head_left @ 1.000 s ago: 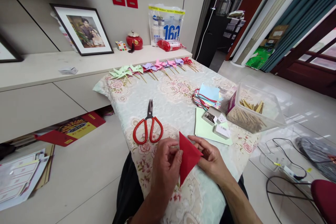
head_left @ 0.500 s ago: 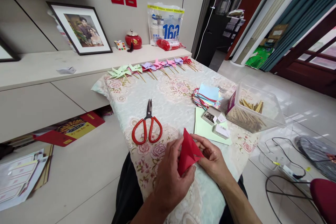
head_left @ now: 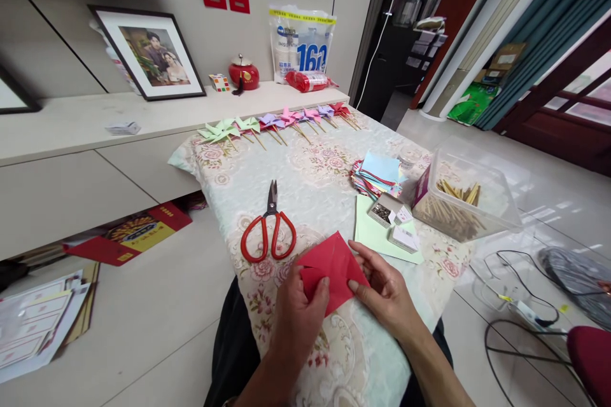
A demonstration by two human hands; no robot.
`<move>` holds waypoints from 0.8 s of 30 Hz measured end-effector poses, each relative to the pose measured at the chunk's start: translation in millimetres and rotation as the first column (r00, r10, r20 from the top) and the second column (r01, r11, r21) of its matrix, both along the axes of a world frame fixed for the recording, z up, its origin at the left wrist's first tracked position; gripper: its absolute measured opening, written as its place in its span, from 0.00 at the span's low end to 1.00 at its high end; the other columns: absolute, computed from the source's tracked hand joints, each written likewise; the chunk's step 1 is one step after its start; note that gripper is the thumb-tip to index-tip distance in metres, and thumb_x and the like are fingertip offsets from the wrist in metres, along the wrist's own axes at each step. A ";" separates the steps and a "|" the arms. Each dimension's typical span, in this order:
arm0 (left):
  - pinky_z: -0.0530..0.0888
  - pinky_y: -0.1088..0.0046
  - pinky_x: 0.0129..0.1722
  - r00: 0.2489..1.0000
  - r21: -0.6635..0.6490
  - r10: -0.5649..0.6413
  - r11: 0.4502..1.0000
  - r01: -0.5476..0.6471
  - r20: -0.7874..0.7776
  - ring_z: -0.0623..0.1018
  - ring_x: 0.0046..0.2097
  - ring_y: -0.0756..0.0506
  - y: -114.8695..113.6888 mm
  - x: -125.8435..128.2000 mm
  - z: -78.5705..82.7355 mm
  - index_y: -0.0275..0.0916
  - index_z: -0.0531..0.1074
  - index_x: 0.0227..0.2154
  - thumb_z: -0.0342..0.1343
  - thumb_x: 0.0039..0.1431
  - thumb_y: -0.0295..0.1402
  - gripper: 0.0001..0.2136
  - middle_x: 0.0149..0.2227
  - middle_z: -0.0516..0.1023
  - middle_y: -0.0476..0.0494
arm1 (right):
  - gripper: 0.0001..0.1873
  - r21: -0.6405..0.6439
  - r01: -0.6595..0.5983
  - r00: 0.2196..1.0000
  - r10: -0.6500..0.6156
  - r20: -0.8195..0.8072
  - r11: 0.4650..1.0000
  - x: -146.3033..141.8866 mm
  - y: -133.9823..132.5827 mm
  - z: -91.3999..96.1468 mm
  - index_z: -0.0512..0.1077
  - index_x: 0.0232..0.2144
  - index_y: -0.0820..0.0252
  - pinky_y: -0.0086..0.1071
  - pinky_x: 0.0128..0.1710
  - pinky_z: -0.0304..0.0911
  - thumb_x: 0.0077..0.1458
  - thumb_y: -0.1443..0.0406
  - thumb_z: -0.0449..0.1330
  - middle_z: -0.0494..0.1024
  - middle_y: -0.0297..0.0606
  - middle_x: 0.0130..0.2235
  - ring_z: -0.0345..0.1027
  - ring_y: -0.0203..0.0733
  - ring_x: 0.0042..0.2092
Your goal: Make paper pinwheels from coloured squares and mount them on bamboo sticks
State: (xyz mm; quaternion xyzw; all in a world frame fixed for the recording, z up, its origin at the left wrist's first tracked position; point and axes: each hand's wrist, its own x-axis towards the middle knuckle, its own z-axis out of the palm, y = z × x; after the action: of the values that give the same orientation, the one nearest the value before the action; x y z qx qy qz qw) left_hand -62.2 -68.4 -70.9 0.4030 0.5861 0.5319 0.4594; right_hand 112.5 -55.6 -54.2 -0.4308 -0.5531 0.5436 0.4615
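Note:
A square of red paper (head_left: 337, 270) with slits cut in from its corners is spread between my hands above the near part of the table. My left hand (head_left: 303, 305) pinches its left side, thumb on top and fingers underneath. At the right edge my right hand (head_left: 382, 289) holds the sheet with the thumb on top, its other fingers partly behind the paper. Scissors (head_left: 270, 222) with red handles lie to the left of the paper, blades pointing away. Several finished paper pinwheels (head_left: 279, 121) on sticks line the table's far edge.
At the right, a clear plastic box (head_left: 468, 203) holds many thin sticks. Beside it lie a stack of coloured paper squares (head_left: 379, 172), a small box of metal pins (head_left: 382, 211), a white box (head_left: 403, 238) and light green paper (head_left: 370, 235). A framed photo (head_left: 150, 54) stands on the cabinet.
The red paper was folded up between my hands and now lies opened out nearly flat. My left hand has moved left and down to the paper's left side.

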 end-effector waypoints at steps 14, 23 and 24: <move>0.78 0.63 0.41 0.966 -0.105 -0.138 0.981 0.164 0.219 0.82 0.38 0.40 11.8 -5.2 26.3 0.38 0.76 0.40 0.66 0.46 0.33 0.16 0.37 0.84 0.41 | 0.15 0.147 0.095 0.974 -0.123 0.191 0.985 10.8 1.3 -7.7 0.80 0.48 0.50 0.33 0.38 0.65 0.62 0.56 0.62 0.80 0.39 0.38 0.70 0.43 0.37; 0.79 0.63 0.40 0.770 -0.115 -0.131 0.960 0.257 0.624 0.83 0.34 0.42 26.1 0.7 39.0 0.36 0.75 0.39 0.71 0.44 0.34 0.18 0.34 0.85 0.43 | 0.13 -0.004 0.167 0.985 -0.167 0.037 0.986 3.7 3.1 -5.7 0.82 0.43 0.56 0.27 0.23 0.51 0.55 0.59 0.68 0.66 0.29 0.22 0.54 0.32 0.24; 0.79 0.63 0.41 0.754 -0.116 -0.130 0.958 0.264 0.643 0.83 0.35 0.41 27.1 0.6 39.8 0.36 0.76 0.40 0.70 0.45 0.34 0.18 0.35 0.85 0.42 | 0.13 -0.003 0.179 0.983 -0.179 0.029 0.984 3.4 3.4 -5.6 0.82 0.42 0.55 0.28 0.23 0.52 0.55 0.60 0.68 0.67 0.29 0.22 0.55 0.33 0.24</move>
State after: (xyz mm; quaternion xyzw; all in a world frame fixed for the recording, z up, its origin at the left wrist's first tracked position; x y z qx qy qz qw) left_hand -61.6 -41.3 -31.1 0.2136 0.4029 0.5228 0.7202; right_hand 115.9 -52.1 -59.8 -0.4878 -0.5173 0.4951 0.4993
